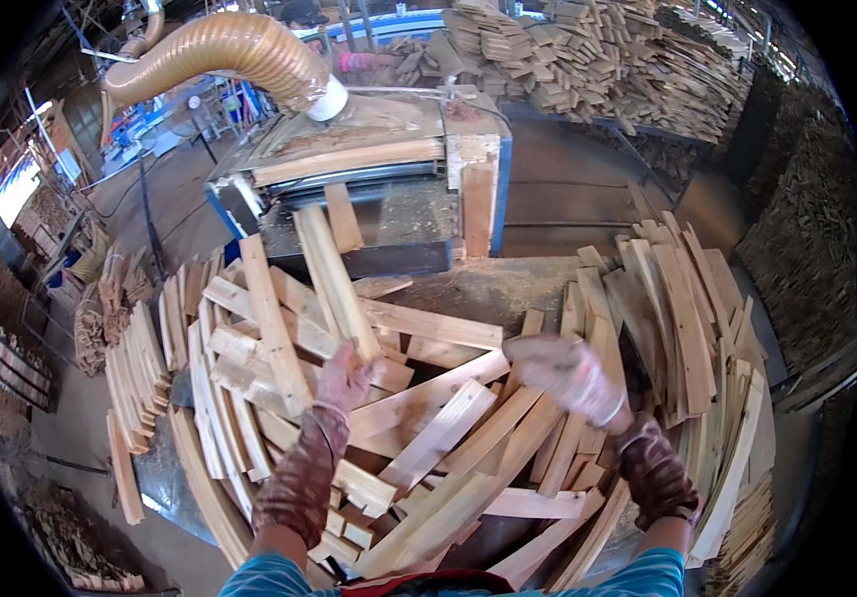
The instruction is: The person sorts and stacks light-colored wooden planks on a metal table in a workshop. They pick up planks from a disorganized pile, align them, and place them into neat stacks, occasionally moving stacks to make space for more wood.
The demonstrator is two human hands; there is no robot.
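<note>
My left hand point(345, 378), in a pale glove with a patterned brown sleeve cover, is closed on the near end of a wooden board point(333, 284). That board points away from me, its far end just short of the opening of a planer-like machine point(369, 149). A shorter wooden piece point(344, 217) lies in that opening by the dark roller. My right hand point(570, 378), also gloved, hovers over the right side of the wood pile point(438, 428). Motion smears its fingers, so its grip cannot be made out. Loose boards lie crisscrossed beneath both hands.
A ribbed tan hose point(219, 60) runs into the machine's top. Boards stand in rows at the right point(682, 318) and left point(138, 388). A large wood stack point(597, 65) rises at the back, near another person's pink sleeve point(364, 62). Sawdust covers the ledge point(488, 284).
</note>
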